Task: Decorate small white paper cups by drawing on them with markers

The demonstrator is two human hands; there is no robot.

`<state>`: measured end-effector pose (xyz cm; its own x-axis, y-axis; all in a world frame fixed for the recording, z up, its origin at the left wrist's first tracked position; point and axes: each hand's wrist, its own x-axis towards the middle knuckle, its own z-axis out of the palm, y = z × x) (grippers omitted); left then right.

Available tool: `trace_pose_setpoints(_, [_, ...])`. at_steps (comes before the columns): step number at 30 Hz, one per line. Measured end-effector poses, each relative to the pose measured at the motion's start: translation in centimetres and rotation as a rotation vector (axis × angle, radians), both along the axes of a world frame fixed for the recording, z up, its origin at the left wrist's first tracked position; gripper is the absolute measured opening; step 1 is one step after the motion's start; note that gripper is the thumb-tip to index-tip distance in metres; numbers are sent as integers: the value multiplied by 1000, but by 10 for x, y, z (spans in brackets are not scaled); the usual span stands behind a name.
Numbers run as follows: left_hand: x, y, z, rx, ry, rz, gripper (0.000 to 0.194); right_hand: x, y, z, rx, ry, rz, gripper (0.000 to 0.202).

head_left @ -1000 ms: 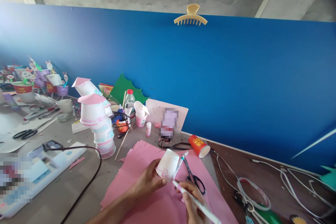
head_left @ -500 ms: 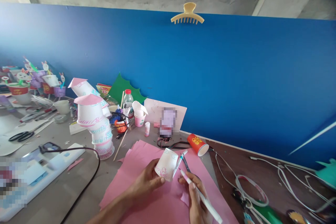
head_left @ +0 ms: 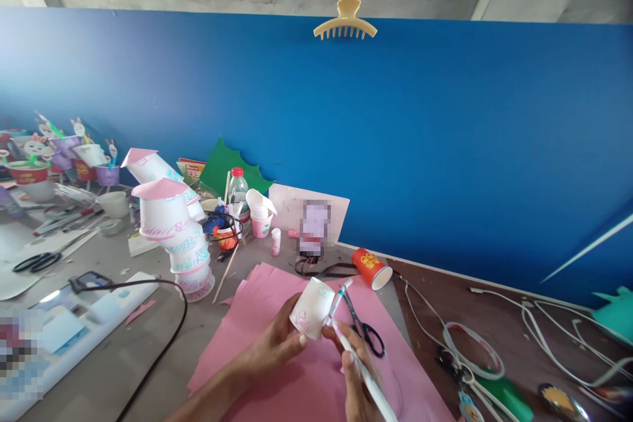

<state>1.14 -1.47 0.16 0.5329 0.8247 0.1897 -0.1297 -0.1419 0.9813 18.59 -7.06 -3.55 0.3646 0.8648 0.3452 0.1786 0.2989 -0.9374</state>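
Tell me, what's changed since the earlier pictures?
The pen in the right hand has moved left to the white cup. The cup has turned slightly in the left hand, its pink drawing shifting left. Both grips, the scissors and the red cup stayed as they were.

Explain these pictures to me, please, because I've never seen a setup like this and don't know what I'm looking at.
There is no robot here: a person works with bare hands, and every picture comes from one camera worn on their head, looking forward and down. The left hand holds a white paper cup with pink drawing; the right hand holds a white-and-pink marker near it. On the table lie pink paper sheets, black-handled scissors and a red paper cup.
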Motion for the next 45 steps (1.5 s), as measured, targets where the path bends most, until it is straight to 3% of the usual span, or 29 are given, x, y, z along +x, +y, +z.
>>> trace_pose_setpoints(4, [4, 2, -7, -7, -31, 21, 91, -5, -2, 3, 33, 5, 15, 45])
trace_pose_setpoints(16, [7, -3, 2, -71, 22, 136, 78, -9, -7, 15, 125, -18, 33, 45])
trace_pose_setpoints(22, [6, -3, 1, -84, 5, 112, 77, -9, -8, 15, 76, -51, -16, 37])
trace_pose_setpoints(28, [5, -1, 0, -87, 23, 111, 74, -12, -4, 18, 139, 47, 84, 31])
trace_pose_setpoints(34, [4, 1, -5, -100, -25, 110, 73, -5, -5, 15, 32, 55, 71, 34])
trace_pose_setpoints(39, [6, 2, 0, -117, -43, 113, 71, -4, -4, 19, 48, 64, 38, 40])
trace_pose_setpoints(45, [7, 0, 7, -117, -1, 109, 69, -8, -6, 18, 96, 63, 90, 36])
